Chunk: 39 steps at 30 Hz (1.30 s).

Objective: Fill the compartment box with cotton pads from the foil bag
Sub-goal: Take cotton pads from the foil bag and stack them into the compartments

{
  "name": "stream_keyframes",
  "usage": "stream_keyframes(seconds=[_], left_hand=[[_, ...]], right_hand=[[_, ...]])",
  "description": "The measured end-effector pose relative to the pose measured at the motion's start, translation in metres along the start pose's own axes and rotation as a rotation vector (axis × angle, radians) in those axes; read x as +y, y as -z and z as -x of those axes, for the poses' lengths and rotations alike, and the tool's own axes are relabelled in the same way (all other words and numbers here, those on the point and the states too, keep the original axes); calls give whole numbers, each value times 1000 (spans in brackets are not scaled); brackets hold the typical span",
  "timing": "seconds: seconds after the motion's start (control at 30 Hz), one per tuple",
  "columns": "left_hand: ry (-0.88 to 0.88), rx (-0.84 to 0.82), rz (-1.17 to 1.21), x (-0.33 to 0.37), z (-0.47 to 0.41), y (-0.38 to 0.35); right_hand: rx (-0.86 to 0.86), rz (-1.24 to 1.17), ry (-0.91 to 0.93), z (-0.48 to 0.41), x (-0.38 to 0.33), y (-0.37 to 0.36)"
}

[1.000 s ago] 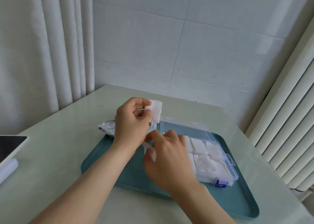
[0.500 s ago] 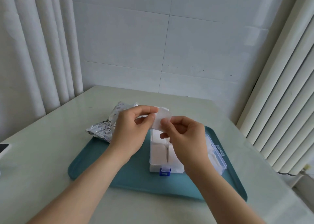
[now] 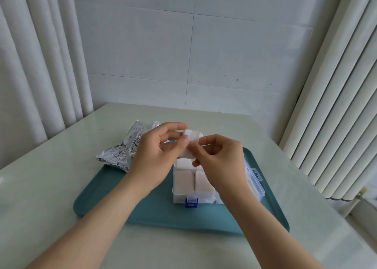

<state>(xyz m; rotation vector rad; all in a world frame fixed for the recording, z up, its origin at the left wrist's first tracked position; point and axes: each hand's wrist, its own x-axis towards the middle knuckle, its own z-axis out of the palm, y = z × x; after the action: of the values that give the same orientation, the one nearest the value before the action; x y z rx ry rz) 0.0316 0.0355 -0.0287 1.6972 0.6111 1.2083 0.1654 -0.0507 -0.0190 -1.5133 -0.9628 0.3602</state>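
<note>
A small stack of white cotton pads (image 3: 190, 143) is held up above the clear compartment box (image 3: 183, 195). My left hand (image 3: 155, 158) pinches the stack's left edge between thumb and fingers. My right hand (image 3: 220, 162) grips its right edge with thumb and forefinger. The box stands on a teal tray (image 3: 126, 203), has a blue latch (image 3: 191, 202) at its near side, and white pads lie in the compartments that show. My right hand hides much of the box. The crumpled silver foil bag (image 3: 122, 152) lies behind my left hand at the tray's far left corner.
The tray rests on a pale green table (image 3: 51, 187) set in a corner. White curtains (image 3: 40, 64) hang at the left, a tiled wall stands behind, and a ribbed white radiator (image 3: 336, 125) runs along the right.
My right hand rose from the box and took hold of the pad stack held in my left hand. The view swung right, so the dark device at the left edge dropped out of sight.
</note>
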Motion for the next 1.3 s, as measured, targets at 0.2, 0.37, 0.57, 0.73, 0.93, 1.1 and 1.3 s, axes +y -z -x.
stream_keyframes(seconds=[0.2,0.37,0.57,0.73,0.93,1.1,1.3], left_hand=[[13,4,26,4,1,1],[-202,229,-313,-2,-1,5],[-290,292,-705,-27,-10,19],[-175,168,-820,-46,-14,23],[-153,176,-870,-46,-15,26],[-158,244,-865,-41,-13,30],[-80,286,-838,-21,-12,36]], right_hand=[[-85,25,-12,-4,-3,3],[-253,129,-139,-6,-9,20],[-341,365,-158,-2,-6,17],[-311,499,-36,3,0,4],[-287,807,147,11,1,-7],[-297,897,271,15,-1,-8],[-185,675,365,15,5,-14]])
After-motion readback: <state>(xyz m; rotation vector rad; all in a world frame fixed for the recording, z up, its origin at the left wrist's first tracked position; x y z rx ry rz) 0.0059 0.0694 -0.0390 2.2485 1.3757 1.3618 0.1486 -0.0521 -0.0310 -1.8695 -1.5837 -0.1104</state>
